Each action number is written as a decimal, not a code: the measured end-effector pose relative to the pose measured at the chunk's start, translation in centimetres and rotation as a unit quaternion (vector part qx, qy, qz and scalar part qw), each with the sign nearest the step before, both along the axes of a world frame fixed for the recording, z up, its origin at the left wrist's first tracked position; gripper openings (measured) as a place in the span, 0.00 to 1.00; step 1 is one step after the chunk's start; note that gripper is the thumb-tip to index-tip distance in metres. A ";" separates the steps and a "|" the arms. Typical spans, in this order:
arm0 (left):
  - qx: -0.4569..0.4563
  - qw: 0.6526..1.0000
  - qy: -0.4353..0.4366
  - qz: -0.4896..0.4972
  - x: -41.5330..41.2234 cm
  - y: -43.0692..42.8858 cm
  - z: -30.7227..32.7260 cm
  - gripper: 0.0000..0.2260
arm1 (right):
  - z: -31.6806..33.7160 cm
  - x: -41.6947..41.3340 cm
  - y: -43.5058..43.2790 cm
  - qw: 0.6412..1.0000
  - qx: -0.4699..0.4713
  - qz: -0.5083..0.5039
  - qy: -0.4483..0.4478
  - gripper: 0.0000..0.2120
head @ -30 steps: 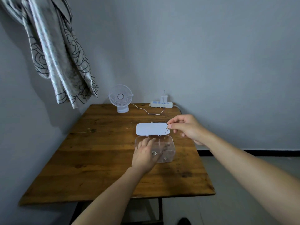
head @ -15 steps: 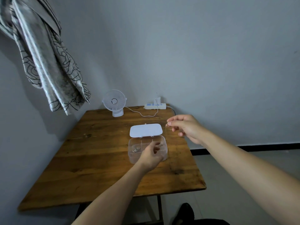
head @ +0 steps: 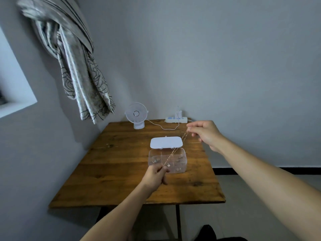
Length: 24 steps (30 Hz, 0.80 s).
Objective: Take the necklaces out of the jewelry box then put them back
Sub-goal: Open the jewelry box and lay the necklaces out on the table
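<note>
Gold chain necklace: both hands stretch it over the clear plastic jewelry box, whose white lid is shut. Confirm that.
Not quite. The head view shows the white lid open, folded back behind the clear plastic jewelry box. The left hand and right hand do stretch the gold chain necklace over it.

- We see a brown wooden table point(head: 121, 171), darker knots and grain streaks.
- Box point(head: 167, 162) clear plastic, lid point(head: 165, 142) white.
- Necklace point(head: 175, 150) gold-toned chain.
- Fan point(head: 136, 115) white, white cable point(head: 163, 128).
- Power strip point(head: 176, 119) white, bluish markings.
- Curtain point(head: 81, 75) silvery beige, black line-drawn flower pattern.
- Walls point(head: 225, 66) pale grey.
</note>
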<state>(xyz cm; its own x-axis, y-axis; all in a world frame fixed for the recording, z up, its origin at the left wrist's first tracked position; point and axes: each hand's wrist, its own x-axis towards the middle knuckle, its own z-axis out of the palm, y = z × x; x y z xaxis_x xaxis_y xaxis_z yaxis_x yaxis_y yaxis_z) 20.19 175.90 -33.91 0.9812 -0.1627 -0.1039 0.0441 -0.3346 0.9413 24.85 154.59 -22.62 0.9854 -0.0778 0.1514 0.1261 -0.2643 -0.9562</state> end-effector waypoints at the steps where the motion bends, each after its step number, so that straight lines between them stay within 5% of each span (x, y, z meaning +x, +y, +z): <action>1: -0.003 1.000 0.000 0.016 -0.5 1.0 -0.2 0.09 | -0.4 0.4 0.5 1.000 -0.020 -0.008 -0.005 0.05; 11: -0.025 0.981 -0.002 0.191 -2.7 11.3 -3.7 0.08 | -5.8 7.6 11.4 0.987 -0.159 0.031 -0.021 0.04; 18: 0.203 0.938 -0.141 0.243 -1.0 17.2 -8.4 0.05 | -11.1 14.3 20.7 0.966 -0.257 0.041 -0.003 0.04; 24: 0.287 0.909 -0.233 0.194 0.6 19.8 -11.4 0.03 | -15.7 19.2 25.7 0.928 -0.354 0.115 -0.002 0.06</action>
<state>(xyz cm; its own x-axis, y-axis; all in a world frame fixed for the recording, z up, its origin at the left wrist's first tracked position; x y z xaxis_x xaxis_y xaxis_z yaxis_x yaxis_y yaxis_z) 20.75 195.67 -45.31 0.9125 0.1546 0.3788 -0.0950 -0.8206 0.5636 44.01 180.33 -38.28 0.9629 0.2552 0.0877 0.2602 -0.7918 -0.5525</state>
